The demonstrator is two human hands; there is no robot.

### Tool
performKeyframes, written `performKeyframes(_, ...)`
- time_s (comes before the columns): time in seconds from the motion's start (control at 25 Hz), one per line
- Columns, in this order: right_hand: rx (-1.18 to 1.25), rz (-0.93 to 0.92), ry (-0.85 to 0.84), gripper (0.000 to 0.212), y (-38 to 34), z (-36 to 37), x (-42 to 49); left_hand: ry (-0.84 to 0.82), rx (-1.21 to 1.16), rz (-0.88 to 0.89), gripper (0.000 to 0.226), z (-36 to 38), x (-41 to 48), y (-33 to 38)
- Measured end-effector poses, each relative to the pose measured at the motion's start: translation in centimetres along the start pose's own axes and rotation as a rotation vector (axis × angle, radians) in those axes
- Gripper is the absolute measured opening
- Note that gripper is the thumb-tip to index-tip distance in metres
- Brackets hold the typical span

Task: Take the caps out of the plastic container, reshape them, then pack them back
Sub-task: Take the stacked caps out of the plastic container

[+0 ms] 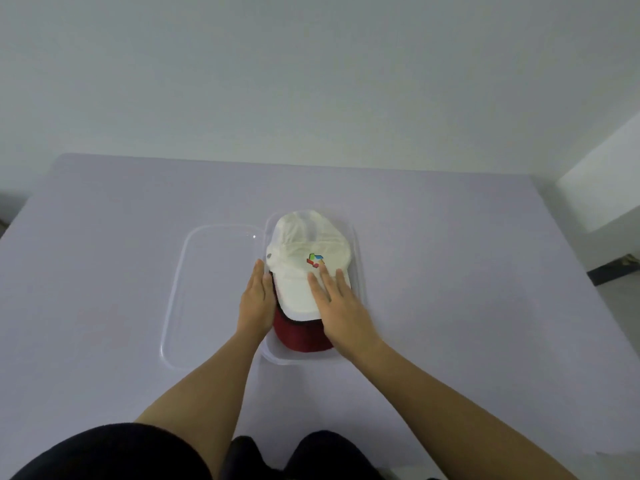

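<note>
A pale table stands before a plain wall. On it the clear container holds a white cap stacked over a red cap. The right hand lies flat and spread on the white brim; the left hand presses open against its side. A clear lid lies just beyond the left hand

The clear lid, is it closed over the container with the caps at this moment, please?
No: the clear lid lies flat on the table to the left of the container, which stands open with the white cap on top.
</note>
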State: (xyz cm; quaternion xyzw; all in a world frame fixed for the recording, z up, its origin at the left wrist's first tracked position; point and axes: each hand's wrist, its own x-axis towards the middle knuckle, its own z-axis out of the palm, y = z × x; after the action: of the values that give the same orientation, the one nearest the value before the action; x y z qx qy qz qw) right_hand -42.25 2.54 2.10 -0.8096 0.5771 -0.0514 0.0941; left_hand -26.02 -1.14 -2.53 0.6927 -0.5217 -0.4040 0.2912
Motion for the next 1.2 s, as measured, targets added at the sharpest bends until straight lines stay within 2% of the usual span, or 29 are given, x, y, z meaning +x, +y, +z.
performKeyframes(0.12, -0.070, -0.013, 0.305, 0.061, 2.9, -0.9, -0.7, 0.004, 0.028, 0.008, 0.053, 0.1, -0.1, 0.3)
performKeyframes(0.24, -0.173, 0.090, 0.441, 0.063, 7.2, -2.9, -0.7, 0.012, 0.042, 0.012, 0.052, 0.3, -0.2, 0.5)
performKeyframes(0.36, -0.227, 0.243, 0.309, 0.065, 12.1, -2.6, -0.8, 0.012, 0.069, 0.015, 0.052, 0.4, -0.2, 0.5)
performKeyframes(0.48, -0.203, 0.311, 0.121, 0.069, 16.0, -0.4, -1.9, 0.017, 0.105, 0.005, 0.052, 0.5, -0.1, 0.3)
performKeyframes(0.64, -0.163, 0.334, -0.093, 0.093, 18.1, 2.5, -2.0, 0.016, 0.139, -0.009, 0.053, 0.6, 0.0, 0.4)
performKeyframes(0.88, -0.164, 0.314, -0.194, 0.087, 21.2, 2.9, 4.0, 0.020, 0.161, -0.009, 0.053, 0.9, 0.3, 0.6)
performKeyframes(1.12, -0.118, 0.313, -0.422, 0.092, 22.4, 0.3, 7.5, 0.018, 0.162, -0.019, 0.053, 0.9, 0.5, 0.2)
performKeyframes(1.2, 0.034, 0.282, -0.306, 0.086, 19.2, -0.8, 7.5, 0.013, 0.153, -0.017, 0.053, 0.7, 0.3, 0.3)
